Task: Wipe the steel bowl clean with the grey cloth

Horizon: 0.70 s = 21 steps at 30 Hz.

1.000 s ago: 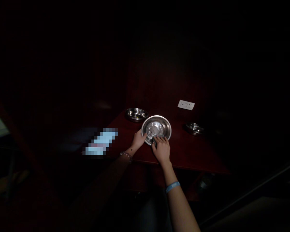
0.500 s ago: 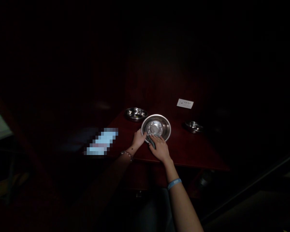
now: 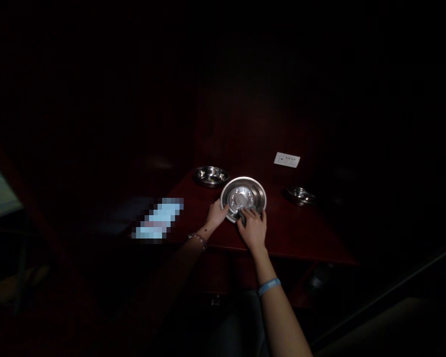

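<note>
A shiny steel bowl point(image 3: 241, 191) is tilted toward me above the dark red table. My left hand point(image 3: 217, 214) grips its left rim, thumb over the edge and fingers hidden behind. Inside the lower part of the bowl, my right hand point(image 3: 253, 229) presses a small grey-green cloth point(image 3: 242, 214) against the metal. The cloth is mostly covered by the fingers, and its exact kind is hard to make out in the dim light.
On the dark red table point(image 3: 297, 238), a steel bowl point(image 3: 211, 176) stands at the back left and another point(image 3: 300, 195) at the right. A white socket plate point(image 3: 287, 159) is on the back wall. A blurred bright screen point(image 3: 159, 218) lies at left.
My right hand has slid with the cloth to the right along the bowl's lower inside. The left hand keeps its hold on the rim. The whole view has shifted slightly.
</note>
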### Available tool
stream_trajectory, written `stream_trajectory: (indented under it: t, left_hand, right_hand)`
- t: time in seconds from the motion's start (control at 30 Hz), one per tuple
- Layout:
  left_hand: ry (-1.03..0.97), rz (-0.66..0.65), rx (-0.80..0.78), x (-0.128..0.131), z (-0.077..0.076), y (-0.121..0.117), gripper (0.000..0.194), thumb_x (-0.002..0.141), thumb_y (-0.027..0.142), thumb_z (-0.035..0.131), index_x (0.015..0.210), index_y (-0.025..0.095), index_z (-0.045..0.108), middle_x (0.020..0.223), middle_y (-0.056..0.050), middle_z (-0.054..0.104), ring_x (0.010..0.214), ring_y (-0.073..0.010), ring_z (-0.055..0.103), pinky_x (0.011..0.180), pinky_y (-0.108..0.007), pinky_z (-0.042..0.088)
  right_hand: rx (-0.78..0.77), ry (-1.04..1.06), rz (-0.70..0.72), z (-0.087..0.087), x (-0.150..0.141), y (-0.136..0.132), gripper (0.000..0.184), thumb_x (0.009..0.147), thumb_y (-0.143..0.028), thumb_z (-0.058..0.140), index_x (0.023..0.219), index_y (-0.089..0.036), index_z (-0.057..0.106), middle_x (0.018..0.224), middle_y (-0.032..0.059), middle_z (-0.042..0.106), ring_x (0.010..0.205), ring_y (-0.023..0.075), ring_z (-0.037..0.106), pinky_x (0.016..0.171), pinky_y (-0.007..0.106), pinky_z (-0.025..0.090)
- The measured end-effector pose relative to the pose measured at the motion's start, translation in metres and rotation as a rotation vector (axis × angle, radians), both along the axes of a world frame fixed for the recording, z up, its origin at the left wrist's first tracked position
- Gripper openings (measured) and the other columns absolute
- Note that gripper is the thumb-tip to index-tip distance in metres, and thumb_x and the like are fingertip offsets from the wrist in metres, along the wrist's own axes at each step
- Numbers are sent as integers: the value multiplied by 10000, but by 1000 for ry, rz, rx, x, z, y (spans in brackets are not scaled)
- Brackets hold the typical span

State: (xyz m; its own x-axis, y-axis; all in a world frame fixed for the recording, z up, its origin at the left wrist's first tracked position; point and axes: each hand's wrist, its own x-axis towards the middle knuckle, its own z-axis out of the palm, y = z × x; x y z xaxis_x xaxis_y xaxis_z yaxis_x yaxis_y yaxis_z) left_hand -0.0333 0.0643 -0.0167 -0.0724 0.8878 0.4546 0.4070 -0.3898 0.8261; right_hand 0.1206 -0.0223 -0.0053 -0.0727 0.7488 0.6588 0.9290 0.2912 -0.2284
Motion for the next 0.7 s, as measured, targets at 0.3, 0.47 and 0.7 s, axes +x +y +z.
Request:
stream_trajectory:
  t: [0.3, 0.47, 0.7]
  left_hand:
    - [-7, 10, -10, 1, 5, -5, 307, 824, 182, 554, 1107, 140, 664, 1081, -97, 735, 988, -215, 691, 893, -309, 533]
    - [-12, 15, -12, 2, 7, -8, 313, 821, 175, 549, 1110, 136, 661, 1080, -100, 735, 981, -213, 693, 900, -304, 530]
    - [-13, 30, -15, 2, 9, -9, 310, 809, 177, 555, 1097, 141, 663, 1071, -86, 738, 992, -212, 692, 903, -298, 526]
  right_hand:
    - [-35, -41, 27, 0, 3, 3, 383, 910, -294, 488, 1264, -234, 623, 1316, 62, 647, 1301, 246, 486, 1187, 499, 142]
    - [-22, -31, 54, -1, 4, 3, 385, 915, -300, 486, 1270, -232, 618, 1312, 69, 648, 1299, 247, 490, 1194, 513, 128]
    - [-61, -80, 187, 1, 4, 3, 405, 930, -301, 465, 1310, -234, 585, 1336, 52, 633, 1276, 210, 529, 1209, 453, 170]
